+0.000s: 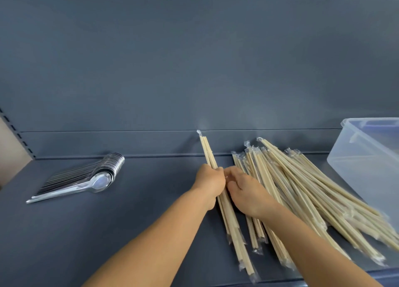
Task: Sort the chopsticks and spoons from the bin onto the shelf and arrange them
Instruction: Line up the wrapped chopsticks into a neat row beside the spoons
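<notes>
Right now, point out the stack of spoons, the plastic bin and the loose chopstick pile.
stack of spoons (86,176), head view, on the handles.
plastic bin (367,157), head view, on its front wall.
loose chopstick pile (302,185), head view, mid-pile.

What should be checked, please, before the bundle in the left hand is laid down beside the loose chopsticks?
1. Left hand grips the held bundle: ok.
2. Right hand is off the bundle: cannot tell; its fingers meet the left hand's.
3. Bare shelf left of the chopstick pile: ok.
4. Pile lying parallel: not ok; it fans out.
5. Spoons stacked apart from the chopsticks: ok.
6. Bin emptied: cannot tell.
</notes>
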`<state>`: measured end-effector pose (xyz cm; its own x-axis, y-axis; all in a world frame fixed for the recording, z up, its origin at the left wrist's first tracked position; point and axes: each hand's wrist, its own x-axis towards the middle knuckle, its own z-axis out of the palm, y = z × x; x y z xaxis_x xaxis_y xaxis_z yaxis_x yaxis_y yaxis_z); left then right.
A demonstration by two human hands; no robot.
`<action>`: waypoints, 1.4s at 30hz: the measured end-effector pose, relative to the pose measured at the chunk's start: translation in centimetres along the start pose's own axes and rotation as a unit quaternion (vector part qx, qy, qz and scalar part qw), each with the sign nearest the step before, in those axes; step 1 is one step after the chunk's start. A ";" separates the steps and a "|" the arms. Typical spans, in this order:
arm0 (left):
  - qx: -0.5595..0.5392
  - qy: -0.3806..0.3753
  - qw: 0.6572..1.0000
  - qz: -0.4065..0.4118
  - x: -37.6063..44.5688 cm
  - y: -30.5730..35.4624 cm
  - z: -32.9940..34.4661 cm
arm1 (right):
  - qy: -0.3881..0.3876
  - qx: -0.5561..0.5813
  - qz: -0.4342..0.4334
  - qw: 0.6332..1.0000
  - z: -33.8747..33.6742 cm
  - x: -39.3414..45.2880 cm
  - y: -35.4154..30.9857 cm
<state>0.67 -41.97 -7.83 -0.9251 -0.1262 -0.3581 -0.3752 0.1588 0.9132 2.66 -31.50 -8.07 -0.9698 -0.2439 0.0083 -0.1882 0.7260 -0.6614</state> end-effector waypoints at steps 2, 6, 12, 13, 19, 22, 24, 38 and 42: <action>-0.001 0.011 1.000 0.003 -0.3 0.4 0.0 | 0.016 -0.030 -0.003 0.999 0.0 0.1 0.3; -0.111 0.032 0.993 -0.013 -0.3 1.1 -1.2 | 0.021 -0.153 -0.010 0.988 -0.2 0.0 1.6; -0.119 0.005 0.986 0.114 -1.9 2.5 -4.0 | 0.003 -0.201 -0.014 0.979 -0.7 0.2 2.9; -0.113 -0.005 0.982 0.153 -2.4 3.0 -4.4 | 0.008 -0.183 -0.019 0.983 -0.7 0.2 2.5; -0.055 -0.040 0.933 0.352 -5.7 5.9 -5.6 | 0.040 0.191 -0.116 0.974 -1.2 -0.6 -3.7; -0.053 -0.051 0.926 0.371 -6.4 5.9 -6.1 | 0.008 0.288 -0.150 0.946 -1.0 -0.8 -5.9; -0.050 -0.052 0.928 0.365 -6.5 5.2 -6.5 | 0.011 0.297 -0.142 0.944 -0.3 -0.7 -6.1; -0.102 -0.126 0.936 0.312 -6.4 4.0 -7.7 | 0.031 0.260 -0.096 0.960 2.3 -0.8 -5.4; -0.077 -0.048 0.949 0.303 -6.0 3.6 -7.1 | 0.028 0.257 -0.121 0.958 3.2 -1.0 -5.6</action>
<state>5.26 -47.58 -1.05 -0.9723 0.0340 0.2315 0.2324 0.0273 0.9722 5.14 -37.37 -6.76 -0.9171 -0.3196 0.2382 -0.3205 0.2359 -0.9174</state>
